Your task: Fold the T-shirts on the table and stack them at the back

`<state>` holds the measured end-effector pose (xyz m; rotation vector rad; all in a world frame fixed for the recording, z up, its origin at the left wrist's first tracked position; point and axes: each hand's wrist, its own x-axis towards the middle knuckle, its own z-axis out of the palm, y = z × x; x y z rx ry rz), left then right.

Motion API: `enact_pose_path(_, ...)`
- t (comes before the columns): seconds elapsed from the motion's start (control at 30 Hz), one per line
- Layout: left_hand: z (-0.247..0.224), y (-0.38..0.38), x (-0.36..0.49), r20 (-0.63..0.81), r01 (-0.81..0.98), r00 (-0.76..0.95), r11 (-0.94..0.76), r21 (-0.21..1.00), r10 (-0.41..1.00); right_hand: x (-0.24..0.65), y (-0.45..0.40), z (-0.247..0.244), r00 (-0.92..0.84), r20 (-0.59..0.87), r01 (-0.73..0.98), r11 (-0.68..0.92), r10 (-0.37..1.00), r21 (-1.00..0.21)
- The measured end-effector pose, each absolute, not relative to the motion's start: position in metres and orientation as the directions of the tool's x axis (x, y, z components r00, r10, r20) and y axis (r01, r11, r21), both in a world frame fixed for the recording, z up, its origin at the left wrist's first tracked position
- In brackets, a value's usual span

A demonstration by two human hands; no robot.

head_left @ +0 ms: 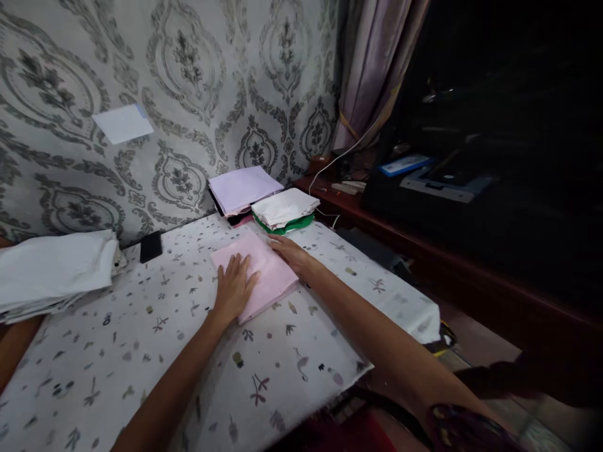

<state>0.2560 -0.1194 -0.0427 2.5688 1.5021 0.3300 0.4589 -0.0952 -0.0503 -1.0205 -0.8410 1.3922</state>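
You are pressing your left hand [234, 285] flat, fingers spread and gripping nothing, on the folded pink cloth [261, 273], while your right hand [293, 251] is lying open-palmed along its far right edge. The cloth is resting mid-way across the leaf-printed table cover [141, 351], with bare cover lying all around it. Two folded stacks [264, 198] are sitting just beyond against the patterned wall [188, 81], and white cloths [51, 270] are lying well apart at the left.

Over at nine o'clock, a stack of white cloth [54, 270] sits on the desk [141, 351]. A black phone [151, 246] lies at eleven. At twelve, a lilac pile [245, 188], and just beside it white cloth on green [285, 210]. White paper [122, 123] hangs on the wallpaper.
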Motion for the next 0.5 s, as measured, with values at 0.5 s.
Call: enact_pose_path(0.5, -0.047, -0.114, 0.248, 0.085, 0.736, 0.667, -0.672, 0.08, 0.74, 0.405, -0.13, -0.035, -0.184, 0.279, 0.892, 0.279, 0.943, -0.356)
